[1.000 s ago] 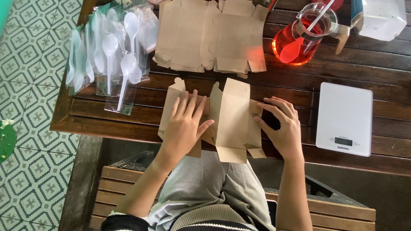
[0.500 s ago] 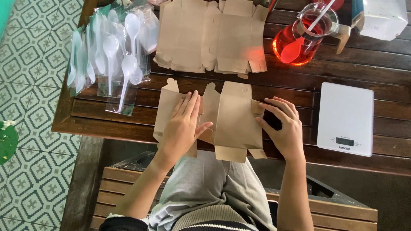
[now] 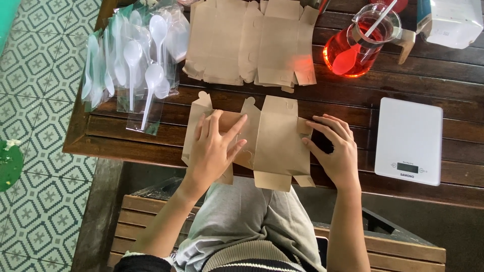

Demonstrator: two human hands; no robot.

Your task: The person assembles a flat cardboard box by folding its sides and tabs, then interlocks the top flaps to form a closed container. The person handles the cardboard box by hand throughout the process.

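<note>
Dark slatted wooden table (image 3: 353, 108), filling the upper and middle frame; my lap shows below it. Stack of flat brown carton blanks (image 3: 252, 43), top centre. Flat brown carton blank (image 3: 275, 143), centre of frame, lying unfolded at the table's near edge, its lower flaps overhanging slightly. White kitchen scale (image 3: 409, 141), right of centre. Glass pitcher of red liquid (image 3: 360, 45), upper right. Bagged white plastic spoons (image 3: 131, 65), upper left. My left hand (image 3: 214, 151) lies spread and flat, fingers extended, pressing the blank's left panels without gripping. My right hand (image 3: 335, 153) is half-curled, fingertips on the blank's right edge flap; whether it pinches the flap I cannot tell. I judge the blank light, thin, stiff along panels, readily bent at its creases and easily dented; best held by the panel edges, beside the fold lines.
</note>
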